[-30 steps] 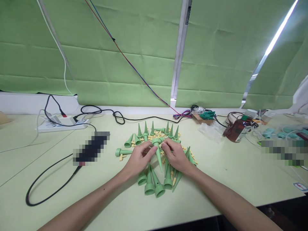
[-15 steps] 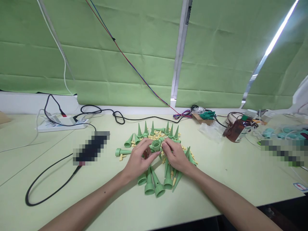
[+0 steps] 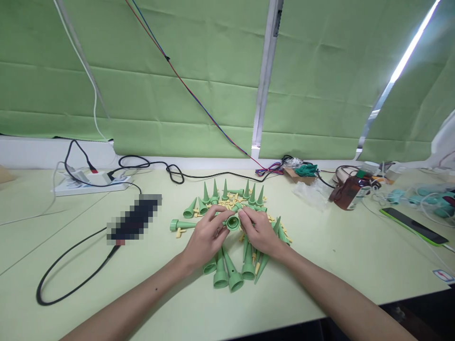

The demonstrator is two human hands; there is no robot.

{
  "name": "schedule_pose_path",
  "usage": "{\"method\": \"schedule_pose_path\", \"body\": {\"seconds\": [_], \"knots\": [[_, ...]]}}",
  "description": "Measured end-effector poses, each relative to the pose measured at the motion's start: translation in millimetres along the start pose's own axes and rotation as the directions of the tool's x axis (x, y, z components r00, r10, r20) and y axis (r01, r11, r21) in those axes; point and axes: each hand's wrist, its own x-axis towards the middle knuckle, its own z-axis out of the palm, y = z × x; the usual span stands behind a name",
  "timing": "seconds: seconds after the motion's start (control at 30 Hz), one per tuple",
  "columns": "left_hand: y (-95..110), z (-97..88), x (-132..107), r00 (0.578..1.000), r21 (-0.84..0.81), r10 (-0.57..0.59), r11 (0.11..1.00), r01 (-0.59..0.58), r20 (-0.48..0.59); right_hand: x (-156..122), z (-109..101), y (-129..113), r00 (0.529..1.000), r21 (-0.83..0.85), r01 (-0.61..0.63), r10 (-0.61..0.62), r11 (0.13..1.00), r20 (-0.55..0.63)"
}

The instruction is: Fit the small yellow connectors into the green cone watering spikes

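Observation:
My left hand (image 3: 208,234) is closed around a green plastic plant-watering spike (image 3: 233,223), its round open socket tipped toward me. At the right side of that spike, my right hand (image 3: 259,229) is pinched shut; whatever its fingertips grip is hidden. Around and beneath my hands lie several more green watering spikes. Some stand point-up at the back (image 3: 225,190), and others lie with wide ends toward me (image 3: 235,282). Small yellow valves (image 3: 180,232) are scattered between them, mostly heaped behind my hands.
A pixelated dark object (image 3: 135,218) with a black cable lies left, near a white power strip (image 3: 92,183). At the back right are a brown bottle (image 3: 351,192), clear plastic wrap (image 3: 313,195) and tangled wires (image 3: 272,168). A green-edged phone (image 3: 414,225) lies far right.
The held spike has tilted, so its socket now faces more toward me and sits slightly lower. My left fingers have shifted around it; my right hand stays almost in place.

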Motion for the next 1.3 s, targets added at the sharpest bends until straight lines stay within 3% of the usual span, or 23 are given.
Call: {"method": "schedule_pose_path", "body": {"seconds": [0.33, 0.43, 0.57, 0.73, 0.8, 1.1, 1.3], "knots": [[1.9, 0.1, 3.6, 0.975, -0.025, -0.213, 0.977, 0.211, -0.068, 0.2, -0.3, -1.3, 0.999, 0.019, 0.01, -0.009, 1.0, -0.042], [3.5, -1.1, 6.5, 0.964, -0.086, -0.265, 0.961, 0.262, -0.023, 0.5, -1.3, -2.5, 0.998, 0.02, 0.025, -0.024, 0.999, -0.049], [3.6, -0.9, 8.4, 0.914, -0.256, -0.404, 0.881, 0.397, 0.027, 0.5, -1.8, -3.5, 0.997, 0.03, 0.054, -0.052, 0.998, -0.05], [1.6, 2.1, 7.0, 0.825, -0.428, -0.512, 0.708, 0.562, 0.238, 0.5, -1.0, -3.3, 0.998, 0.034, 0.052, -0.051, 0.998, -0.038], [1.9, 1.9, 7.3, 0.814, -0.459, -0.509, 0.674, 0.579, 0.28, 0.7, -1.2, -3.2, 0.999, 0.039, 0.05, -0.049, 0.998, -0.016], [5.9, -3.3, 9.5, 0.88, -0.46, -0.405, 0.75, 0.475, 0.249, 0.6, -1.8, -1.1, 1.0, 0.037, 0.016, -0.016, 0.999, 0.021], [7.7, -1.9, 9.1, 0.943, -0.3, -0.317, 0.894, 0.334, 0.104, 1.6, 0.0, 0.1, 1.0, 0.016, 0.009, -0.009, 1.0, -0.006]]}}
